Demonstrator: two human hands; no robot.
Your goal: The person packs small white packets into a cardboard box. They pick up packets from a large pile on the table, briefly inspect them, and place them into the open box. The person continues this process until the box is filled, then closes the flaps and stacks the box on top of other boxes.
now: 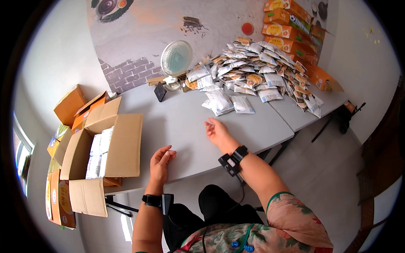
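Observation:
My left hand (pixel 162 162) hovers by the front edge of the grey table (pixel 190 139), fingers loosely bent and holding nothing. To its left stands an open cardboard box (pixel 124 145) with its flaps spread, and rows of white packets (pixel 100 148) lie inside. Over the table's middle, my right hand (pixel 216 131) is empty, its fingers curled but apart. Just beyond it rests a small stack of white sachets (pixel 218 100), with a single sachet (pixel 243 104) beside it. Behind these rises a large heap of sachets (pixel 253 68), some showing orange printed faces.
A white desk fan (pixel 176 58) stands at the back, near a small black object (pixel 160 92). Orange printed cartons (pixel 286 30) are stacked behind the heap at right. More orange cartons (pixel 71 104) stand at left. A black folded item (pixel 346 117) is beyond the table's right end.

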